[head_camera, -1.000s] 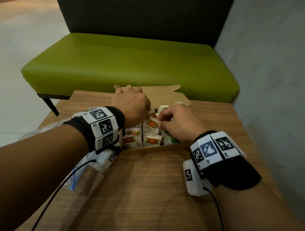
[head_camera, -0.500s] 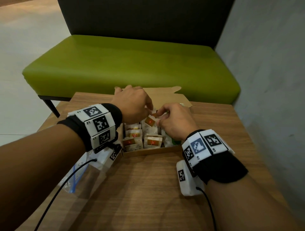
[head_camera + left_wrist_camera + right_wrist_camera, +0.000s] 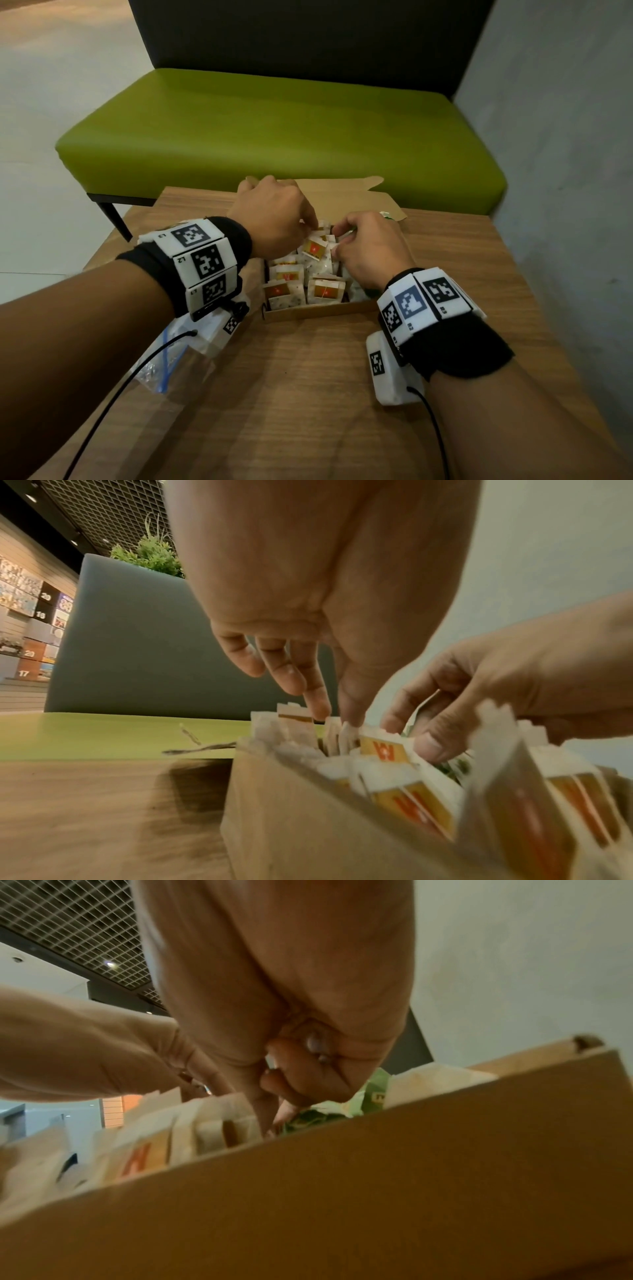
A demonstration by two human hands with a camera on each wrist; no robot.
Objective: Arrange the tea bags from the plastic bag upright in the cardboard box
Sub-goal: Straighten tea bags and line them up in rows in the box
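An open cardboard box [image 3: 318, 310] sits mid-table, filled with white tea bags [image 3: 287, 275] standing in rows, red-and-yellow labels facing me. Both hands are over its far half. My left hand [image 3: 308, 222] reaches down, and its thumb and index finger pinch the top of a tea bag [image 3: 330, 731]. My right hand [image 3: 337, 240] has curled fingers and pinches the labelled tea bag [image 3: 315, 250] between thumb and fingers, as the left wrist view shows [image 3: 383, 750]. The clear plastic bag [image 3: 164, 363] with a blue zip lies under my left forearm.
Green packets [image 3: 373, 1093] fill the box's right side. The box lid flap [image 3: 342, 195] lies open toward a green bench [image 3: 274, 137]. A grey wall [image 3: 565, 171] runs along the table's right. Bare wooden table [image 3: 291, 394] lies in front of the box.
Both hands have shifted toward the far end of the box. The right hand moved left and now meets the left hand at the labelled tea bag in the middle.
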